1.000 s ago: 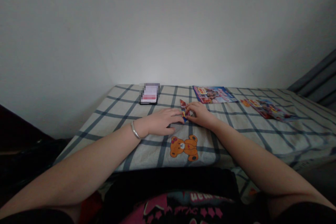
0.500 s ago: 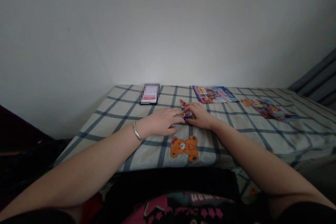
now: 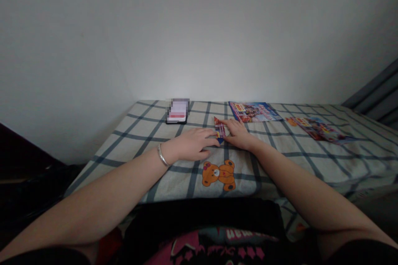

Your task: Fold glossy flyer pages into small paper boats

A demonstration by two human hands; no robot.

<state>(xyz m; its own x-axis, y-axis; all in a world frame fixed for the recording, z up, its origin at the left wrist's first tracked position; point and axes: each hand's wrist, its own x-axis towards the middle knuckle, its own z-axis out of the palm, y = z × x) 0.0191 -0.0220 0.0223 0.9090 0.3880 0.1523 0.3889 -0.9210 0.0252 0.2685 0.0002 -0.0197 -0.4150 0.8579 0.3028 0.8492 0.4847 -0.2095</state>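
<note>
Fingers of the left hand (image 3: 194,144) lie extended and loose, tips at the left edge of a small, folded, multicoloured printed paper (image 3: 220,129); fingers of the right hand (image 3: 239,134) spread loosely at its right edge. Paper rests on a white-and-blue checked cloth (image 3: 149,132), beyond an orange bear print (image 3: 218,176). Farther out: black rectangular phone (image 3: 177,112), left; flat blue-and-pink printed sheet (image 3: 255,112), right.

Folded printed paper (image 3: 220,129), narrow, pointed, on checked cloth (image 3: 180,179)

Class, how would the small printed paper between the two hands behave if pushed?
The small printed paper is probably light, being narrow and thin-looking. Lying low on the checked cloth, it would likely slide, not roll.
</note>
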